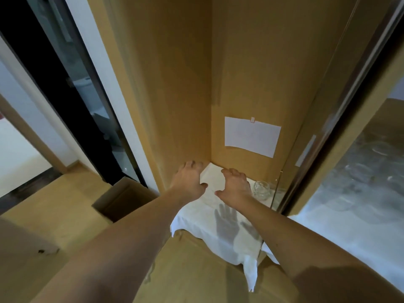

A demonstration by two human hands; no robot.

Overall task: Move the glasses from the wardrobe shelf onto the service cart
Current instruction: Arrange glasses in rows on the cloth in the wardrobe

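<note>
Glass (261, 190) base behind right hand (235, 188)

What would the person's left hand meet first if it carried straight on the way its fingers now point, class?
Probably the brown side wall of the wardrobe, near the back corner. The left hand hovers above the white cloth, fingers pointing there; depth is uncertain. The glass stands off to the right.
</note>
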